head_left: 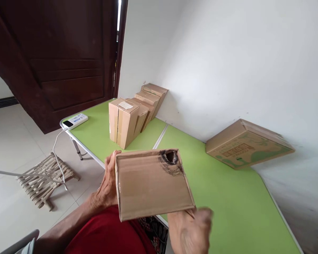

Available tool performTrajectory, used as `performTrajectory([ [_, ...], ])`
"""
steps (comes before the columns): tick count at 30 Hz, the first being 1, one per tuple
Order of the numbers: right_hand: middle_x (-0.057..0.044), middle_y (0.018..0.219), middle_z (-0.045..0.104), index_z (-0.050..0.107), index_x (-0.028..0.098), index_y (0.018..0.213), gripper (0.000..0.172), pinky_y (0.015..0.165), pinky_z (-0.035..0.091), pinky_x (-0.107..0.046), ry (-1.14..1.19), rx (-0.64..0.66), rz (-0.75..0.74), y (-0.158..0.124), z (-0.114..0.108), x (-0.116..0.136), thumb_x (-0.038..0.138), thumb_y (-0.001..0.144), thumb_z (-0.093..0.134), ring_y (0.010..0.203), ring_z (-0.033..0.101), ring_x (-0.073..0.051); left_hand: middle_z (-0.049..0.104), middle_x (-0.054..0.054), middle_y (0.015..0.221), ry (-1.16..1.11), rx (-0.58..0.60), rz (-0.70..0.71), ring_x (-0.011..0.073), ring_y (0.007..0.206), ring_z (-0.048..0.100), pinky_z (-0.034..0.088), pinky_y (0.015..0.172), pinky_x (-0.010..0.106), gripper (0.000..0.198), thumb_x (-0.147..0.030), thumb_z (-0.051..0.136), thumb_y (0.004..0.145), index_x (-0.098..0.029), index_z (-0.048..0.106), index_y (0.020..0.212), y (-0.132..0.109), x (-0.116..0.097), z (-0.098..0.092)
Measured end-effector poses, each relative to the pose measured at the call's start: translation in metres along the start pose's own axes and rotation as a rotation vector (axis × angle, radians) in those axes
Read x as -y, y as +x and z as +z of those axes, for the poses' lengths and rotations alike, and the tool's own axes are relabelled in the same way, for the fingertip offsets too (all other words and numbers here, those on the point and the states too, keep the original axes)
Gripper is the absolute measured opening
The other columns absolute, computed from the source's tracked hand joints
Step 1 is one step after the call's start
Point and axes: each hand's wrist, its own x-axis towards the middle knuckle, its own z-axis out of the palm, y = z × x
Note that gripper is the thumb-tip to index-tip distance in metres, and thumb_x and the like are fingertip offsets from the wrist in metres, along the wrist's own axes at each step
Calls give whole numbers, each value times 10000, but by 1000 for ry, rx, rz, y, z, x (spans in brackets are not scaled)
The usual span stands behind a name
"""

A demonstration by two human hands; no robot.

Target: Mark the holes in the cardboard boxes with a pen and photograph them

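A brown cardboard box (148, 187) is held up over the near edge of the green table, one broad side facing me. Near its upper right corner is a ragged dark hole ringed with black scribbled marks. My left hand (110, 180) grips the box's left edge, its fingers partly hidden behind the cardboard. At the lower right corner my right hand (192, 229) is closed on the box from below, a little blurred. The underside and back of the box are out of sight.
Several cardboard boxes (124, 120) stand in a row on the table (217, 197), the farthest near the wall. Another box with green print (246, 146) leans against the wall at right. A white device (75, 121) with a cable lies at the left corner, above a woven stool (47, 181).
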Motion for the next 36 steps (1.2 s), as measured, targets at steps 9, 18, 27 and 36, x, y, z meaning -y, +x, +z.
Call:
performTrajectory([
  [9, -100, 1529, 615, 638, 242, 1472, 762, 1116, 512, -486, -187, -202, 71, 8, -8, -17, 609, 824, 796, 1406, 564, -363, 95, 227, 1772, 36, 95, 162, 529, 1615, 100, 71, 1284, 732, 1343, -990, 531, 738, -257, -17, 1721, -8, 4, -17],
  [18, -100, 1408, 700, 667, 229, 1421, 642, 1009, 539, -347, -520, -20, -30, -3, 11, 5, 608, 903, 709, 1288, 645, -317, 729, 86, 1280, 148, 62, -18, 261, 1176, 680, 515, 1050, 375, 376, -416, 664, 1021, -256, 692, 1360, 39, -90, -52],
  [27, -129, 1017, 819, 825, 155, 1073, 592, 837, 588, -370, -763, -255, -270, 20, 14, -3, 692, 891, 654, 924, 762, -303, 749, 105, 1274, 73, 56, -28, 265, 1184, 695, 544, 1025, 384, 281, -346, 620, 1042, -239, 783, 1244, 41, -95, -39],
  [36, -163, 980, 824, 818, 99, 1043, 376, 765, 598, -265, -1155, -158, -776, 13, 33, 40, 386, 1055, 576, 820, 802, -240, 753, 78, 1222, -95, 62, -147, 243, 1112, 707, 542, 971, 338, 316, -391, 562, 1071, -250, 781, 1250, 35, -104, -40],
])
